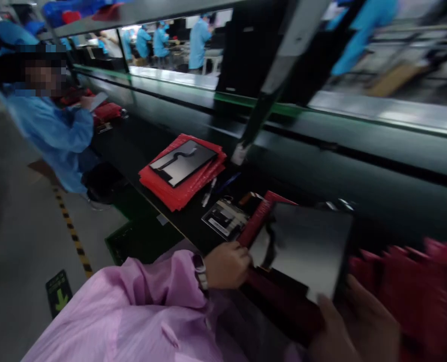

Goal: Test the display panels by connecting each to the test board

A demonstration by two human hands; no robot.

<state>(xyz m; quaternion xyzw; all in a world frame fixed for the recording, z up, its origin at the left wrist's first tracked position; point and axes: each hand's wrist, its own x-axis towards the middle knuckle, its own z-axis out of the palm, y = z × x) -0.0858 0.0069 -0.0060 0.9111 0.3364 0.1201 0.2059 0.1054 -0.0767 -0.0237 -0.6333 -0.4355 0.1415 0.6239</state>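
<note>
While a co-worker in a blue smock [53,136] works at the far left of the black workbench [178,226], a stack of red bags [163,183] lies mid-bench within easy reach, topped by a flat display panel [182,163]. Nearer, at the right, the person holds a second panel [306,246] up by its edges, apparently keeping fingers off its face: the left hand [227,264] pinches one side, while the right hand [353,327] grasps the lower corner.

Black workbench [182,223], stacked red bags [171,193], pens [209,191], printed packet [224,218]
</note>
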